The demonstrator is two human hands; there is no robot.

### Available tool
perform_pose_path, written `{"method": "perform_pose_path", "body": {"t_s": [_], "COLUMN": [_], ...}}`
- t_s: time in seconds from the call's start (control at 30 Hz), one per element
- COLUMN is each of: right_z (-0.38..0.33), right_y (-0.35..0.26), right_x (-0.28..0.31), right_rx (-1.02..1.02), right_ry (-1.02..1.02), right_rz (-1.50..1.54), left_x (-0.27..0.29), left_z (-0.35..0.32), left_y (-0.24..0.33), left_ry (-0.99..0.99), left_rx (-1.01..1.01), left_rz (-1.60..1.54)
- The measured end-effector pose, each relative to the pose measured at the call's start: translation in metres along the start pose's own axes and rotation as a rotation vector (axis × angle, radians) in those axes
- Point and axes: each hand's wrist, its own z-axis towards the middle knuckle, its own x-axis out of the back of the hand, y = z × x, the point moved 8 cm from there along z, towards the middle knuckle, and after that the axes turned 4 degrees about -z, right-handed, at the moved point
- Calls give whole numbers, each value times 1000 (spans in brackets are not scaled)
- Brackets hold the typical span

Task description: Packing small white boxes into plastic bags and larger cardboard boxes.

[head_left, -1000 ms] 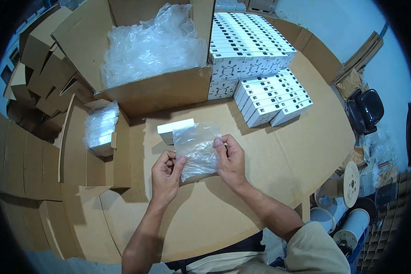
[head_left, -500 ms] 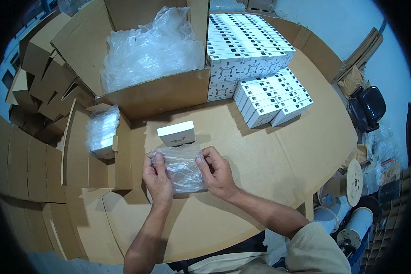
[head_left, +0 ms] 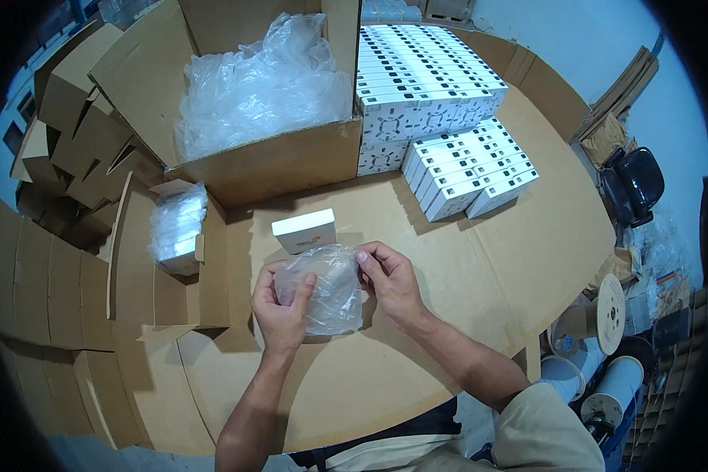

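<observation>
Between my two hands is a clear plastic bag (head_left: pixel 329 295), wrinkled and looking flat. My left hand (head_left: pixel 282 303) grips its left side, thumb on top and fingers underneath. My right hand (head_left: pixel 393 285) pinches the bag's upper right corner between thumb and fingers. Just beyond the bag, a small white box (head_left: pixel 304 230) stands on the cardboard-covered table (head_left: pixel 456 307). To the left, an open carton (head_left: pixel 212 275) holds several plastic-wrapped packs (head_left: pixel 178 224) along its far end.
A large open carton (head_left: pixel 267 161) at the back is heaped with clear plastic bags (head_left: pixel 263 86). Stacked white boxes (head_left: pixel 433 118) with dark square marks stand beside it, a lower group (head_left: pixel 472 169) in front. Folded cartons (head_left: pixel 79 134) crowd the far left; cable spools (head_left: pixel 610 315) sit beyond the right edge.
The bag has spread out and tilted up at its far edge. My right hand has shifted slightly right and up to its corner; my left has moved a little right.
</observation>
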Motion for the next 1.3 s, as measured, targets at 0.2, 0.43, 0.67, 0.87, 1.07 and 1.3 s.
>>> {"method": "perform_pose_path", "body": {"t_s": [0.2,0.43,0.67,0.87,1.07,1.3], "right_z": [1,-1,-12,-10,-5,0], "right_y": [6,-31,-35,-42,-46,-36], "right_x": [5,-3,-25,-19,-7,-5], "right_rx": [-29,187,171,159,304,168], "right_ry": [37,-167,-552,-489,-354,-352], "right_rz": [196,-70,-173,-389,-290,-111], "left_x": [-6,-10,-13,-16,-13,2], "left_z": [-2,-2,0,5,4,6], "left_y": [-9,-9,-13,-10,-12,-11], "left_ry": [-96,-189,-300,-367,-307,-164], "left_rx": [55,108,152,161,186,107], "left_rz": [66,31,-46,-58,-48,56]}}
